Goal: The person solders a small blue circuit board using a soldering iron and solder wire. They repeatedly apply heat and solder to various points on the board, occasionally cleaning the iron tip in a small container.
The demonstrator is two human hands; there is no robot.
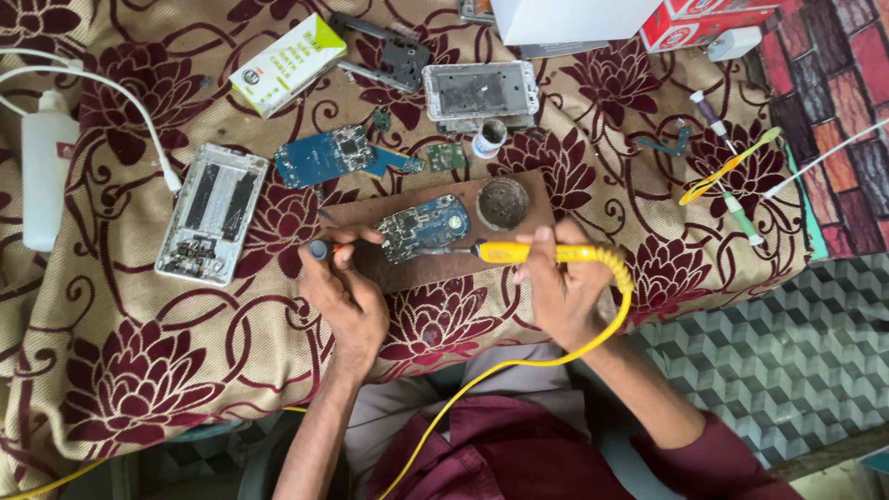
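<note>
On wooden board [435, 268]: blue circuit board [423, 227], light, fragile, hold by edges. R hand [556, 287] clenched on yellow soldering iron [542, 252]; L hand [347, 287] grasping dark-handled tool [322, 248].

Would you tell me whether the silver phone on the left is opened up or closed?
Opened: the silver phone lies with its insides exposed.

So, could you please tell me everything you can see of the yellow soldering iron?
The soldering iron has a yellow plastic-looking handle and a thin dark metal tip. It lies almost level, tip pointing left onto the small blue circuit board on the brown wooden board. The right hand grips the handle. A yellow ribbed sleeve at the rear leads into a yellow cord that curves down toward the person's lap.
</note>
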